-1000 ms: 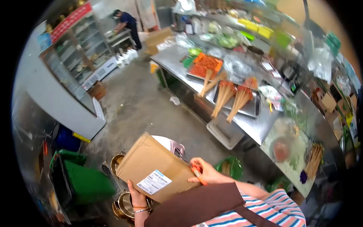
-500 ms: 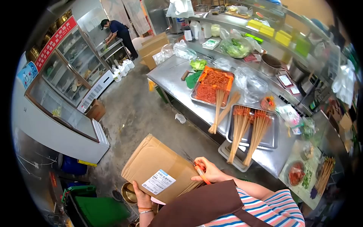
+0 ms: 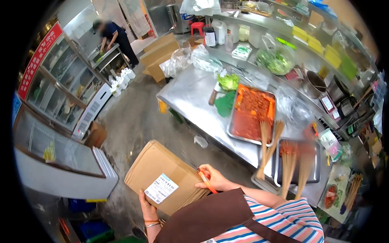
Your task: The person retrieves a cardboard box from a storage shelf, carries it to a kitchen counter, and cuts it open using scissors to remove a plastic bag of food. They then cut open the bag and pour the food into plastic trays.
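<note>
A closed cardboard box [image 3: 148,165] with a white printed label [image 3: 161,188] is held tilted in front of my apron. My left hand [image 3: 148,209] grips its lower left edge, thumb on the face and the other fingers hidden underneath. At the box's right end, my right hand [image 3: 215,179] is closed around orange-handled scissors [image 3: 208,184]; a thin dark tip points up and left beside the box's edge. Whether that tip touches the cardboard, I cannot tell.
A steel table [image 3: 182,91] bears a tray of red marinated meat [image 3: 253,117] and another tray [image 3: 317,172] with skewers. A cleaver [image 3: 214,93] lies near lettuce [image 3: 229,82]. A co-worker [image 3: 115,36] bends over a far counter. Glass-door fridges [image 3: 69,69] stand left.
The view has turned, so the table and trays sit further right and lower. My hands keep their holds on the box and scissors, with little change between them.
</note>
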A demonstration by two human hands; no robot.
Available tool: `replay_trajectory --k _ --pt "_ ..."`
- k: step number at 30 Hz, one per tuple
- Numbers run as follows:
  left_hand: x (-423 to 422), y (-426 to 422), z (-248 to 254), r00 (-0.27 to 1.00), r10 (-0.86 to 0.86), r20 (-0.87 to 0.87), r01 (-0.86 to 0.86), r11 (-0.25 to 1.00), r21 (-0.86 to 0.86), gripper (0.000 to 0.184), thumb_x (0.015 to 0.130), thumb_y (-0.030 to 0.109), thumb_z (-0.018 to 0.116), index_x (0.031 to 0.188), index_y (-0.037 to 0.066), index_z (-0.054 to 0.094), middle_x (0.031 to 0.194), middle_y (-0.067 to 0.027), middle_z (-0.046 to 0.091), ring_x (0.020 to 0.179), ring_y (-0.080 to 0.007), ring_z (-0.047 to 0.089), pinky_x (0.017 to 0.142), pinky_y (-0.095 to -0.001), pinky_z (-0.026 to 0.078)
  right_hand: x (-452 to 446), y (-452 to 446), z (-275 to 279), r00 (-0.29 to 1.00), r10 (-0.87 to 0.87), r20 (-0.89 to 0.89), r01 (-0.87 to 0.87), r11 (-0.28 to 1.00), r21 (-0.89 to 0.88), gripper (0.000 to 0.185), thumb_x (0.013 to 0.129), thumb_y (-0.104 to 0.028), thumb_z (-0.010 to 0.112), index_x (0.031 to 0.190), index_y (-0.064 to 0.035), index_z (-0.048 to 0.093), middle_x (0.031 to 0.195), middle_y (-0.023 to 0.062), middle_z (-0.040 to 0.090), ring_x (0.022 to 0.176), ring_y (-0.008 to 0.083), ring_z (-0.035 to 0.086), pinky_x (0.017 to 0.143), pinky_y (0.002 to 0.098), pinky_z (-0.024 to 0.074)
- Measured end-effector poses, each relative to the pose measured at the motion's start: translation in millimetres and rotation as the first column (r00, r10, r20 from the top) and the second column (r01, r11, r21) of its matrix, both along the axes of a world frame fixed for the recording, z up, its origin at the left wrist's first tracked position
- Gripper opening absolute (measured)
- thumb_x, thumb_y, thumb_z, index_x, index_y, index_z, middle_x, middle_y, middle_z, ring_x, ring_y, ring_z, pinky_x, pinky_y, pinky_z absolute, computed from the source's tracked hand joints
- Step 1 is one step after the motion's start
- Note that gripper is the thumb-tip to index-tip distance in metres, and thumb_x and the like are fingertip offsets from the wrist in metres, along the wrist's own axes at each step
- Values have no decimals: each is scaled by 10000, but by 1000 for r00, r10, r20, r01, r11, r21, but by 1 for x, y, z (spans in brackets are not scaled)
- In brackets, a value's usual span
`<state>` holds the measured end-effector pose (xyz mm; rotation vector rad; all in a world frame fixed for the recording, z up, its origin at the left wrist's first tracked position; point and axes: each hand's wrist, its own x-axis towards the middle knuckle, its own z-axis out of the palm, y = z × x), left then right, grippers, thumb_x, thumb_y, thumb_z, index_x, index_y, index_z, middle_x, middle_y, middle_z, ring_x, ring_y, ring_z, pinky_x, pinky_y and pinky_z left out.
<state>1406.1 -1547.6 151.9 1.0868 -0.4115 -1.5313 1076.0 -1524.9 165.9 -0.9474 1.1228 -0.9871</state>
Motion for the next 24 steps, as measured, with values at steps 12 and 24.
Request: replay_trajectory --k 12,24 --pt "17 -323 21 897 -408 168 379 907 183 435 901 258 608 1212 -26 498 1123 -118 616 996 -208 624 826 -320 527 73 -189 -19 891 -448 73 414 869 270 652 716 -312 828 1179 -20 473 962 49 532 892 108 508 800 257 436" --pt "-170 -596 -16 529 -840 118 816 542 201 530 871 229 652 1271 -42 435 1161 -150 588 1020 -234 614 845 -338 519 6 -339 -69 674 -731 -106 720 618 315 679 769 -326 779 1267 -26 427 1024 82 580 940 136 554 817 287 453"
